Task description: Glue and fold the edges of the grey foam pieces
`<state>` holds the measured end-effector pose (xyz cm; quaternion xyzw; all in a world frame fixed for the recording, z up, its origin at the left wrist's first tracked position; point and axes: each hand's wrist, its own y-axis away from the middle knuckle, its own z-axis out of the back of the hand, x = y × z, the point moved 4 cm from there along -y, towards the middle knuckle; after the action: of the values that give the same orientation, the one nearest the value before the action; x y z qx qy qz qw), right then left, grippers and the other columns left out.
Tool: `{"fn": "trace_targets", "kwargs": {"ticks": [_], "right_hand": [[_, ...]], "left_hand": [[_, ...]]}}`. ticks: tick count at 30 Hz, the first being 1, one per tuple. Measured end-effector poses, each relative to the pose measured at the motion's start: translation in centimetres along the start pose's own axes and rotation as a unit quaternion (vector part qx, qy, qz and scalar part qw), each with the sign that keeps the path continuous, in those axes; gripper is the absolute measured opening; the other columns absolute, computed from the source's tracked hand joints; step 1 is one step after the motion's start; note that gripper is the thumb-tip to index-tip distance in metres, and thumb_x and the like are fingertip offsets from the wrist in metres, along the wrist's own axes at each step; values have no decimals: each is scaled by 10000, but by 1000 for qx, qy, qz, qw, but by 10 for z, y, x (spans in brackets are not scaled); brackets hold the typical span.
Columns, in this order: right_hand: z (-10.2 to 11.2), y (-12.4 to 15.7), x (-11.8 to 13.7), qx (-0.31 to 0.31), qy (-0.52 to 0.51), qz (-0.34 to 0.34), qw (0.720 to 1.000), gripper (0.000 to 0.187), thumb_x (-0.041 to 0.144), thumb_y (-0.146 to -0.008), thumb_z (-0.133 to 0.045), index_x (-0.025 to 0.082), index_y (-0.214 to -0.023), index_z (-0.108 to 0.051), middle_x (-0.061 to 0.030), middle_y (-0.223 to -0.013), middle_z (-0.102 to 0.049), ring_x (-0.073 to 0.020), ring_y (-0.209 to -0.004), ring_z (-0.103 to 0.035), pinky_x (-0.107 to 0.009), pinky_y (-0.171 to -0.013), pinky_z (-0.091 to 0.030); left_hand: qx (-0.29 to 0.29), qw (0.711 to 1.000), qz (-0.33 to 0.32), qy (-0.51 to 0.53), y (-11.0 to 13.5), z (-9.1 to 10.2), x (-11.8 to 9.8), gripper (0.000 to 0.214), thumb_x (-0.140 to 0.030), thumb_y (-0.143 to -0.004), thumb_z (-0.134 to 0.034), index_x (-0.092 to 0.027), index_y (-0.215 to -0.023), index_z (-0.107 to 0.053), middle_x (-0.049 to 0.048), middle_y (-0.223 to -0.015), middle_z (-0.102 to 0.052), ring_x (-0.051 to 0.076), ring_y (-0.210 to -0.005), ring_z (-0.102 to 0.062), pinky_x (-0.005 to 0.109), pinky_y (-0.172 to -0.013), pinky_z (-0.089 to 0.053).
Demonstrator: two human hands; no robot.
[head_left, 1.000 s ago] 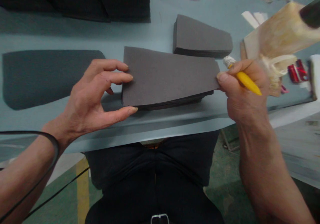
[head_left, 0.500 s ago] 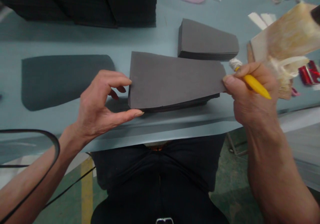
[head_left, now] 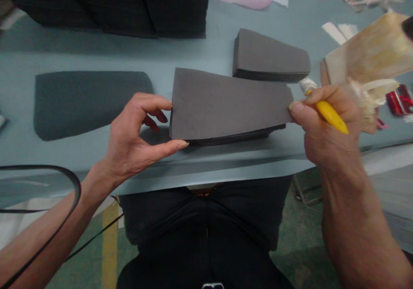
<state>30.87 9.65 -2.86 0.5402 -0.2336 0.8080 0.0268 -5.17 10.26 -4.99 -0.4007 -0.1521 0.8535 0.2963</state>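
Note:
A grey tapered sheet lies on top of a low stack of similar dark sheets near the table's front edge. My left hand is open at the stack's wide left end, its index fingertip at the left edge and its thumb along the front corner. My right hand is closed at the narrow right end, thumb against the tip of the top sheet. In the same hand is a yellow-handled brush with a whitish head, which points up and left. The right fingers under the sheet are hidden.
Behind sits a smaller grey stack. A dark green-grey piece lies flat at left. Tall black stacks stand at the back left. At right are a yellow-stained container and a shiny red object. A black cord crosses at lower left.
The whole view has shifted slightly, so the table items appear a little further right. Both hands keep nearly the same places at the two ends of the grey sheet.

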Motion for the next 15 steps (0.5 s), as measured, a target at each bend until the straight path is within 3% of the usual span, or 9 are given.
{"fn": "trace_targets", "kwargs": {"ticks": [7, 15], "right_hand": [[-1, 0, -1, 5, -4, 11, 1000, 212, 257, -665, -780, 252, -722, -576, 86, -599, -511, -84, -521, -435, -225, -511, -357], [-1, 1, -3, 0, 5, 11, 1000, 231, 291, -678, -804, 256, -749, -587, 83, -609, -505, -88, -529, -416, -229, -512, -351]], "left_hand": [[-1, 999, 3, 36, 3, -6, 2, 506, -483, -968, -814, -313, -1396, -604, 63, -1326, -660, 223, -1010, -704, 417, -679, -696], [-8, 999, 13, 39, 3, -7, 4, 485, -381, -932, -835, -354, -1371, -631, 65, -1293, -672, 248, -1014, -700, 437, -668, -698]]}}
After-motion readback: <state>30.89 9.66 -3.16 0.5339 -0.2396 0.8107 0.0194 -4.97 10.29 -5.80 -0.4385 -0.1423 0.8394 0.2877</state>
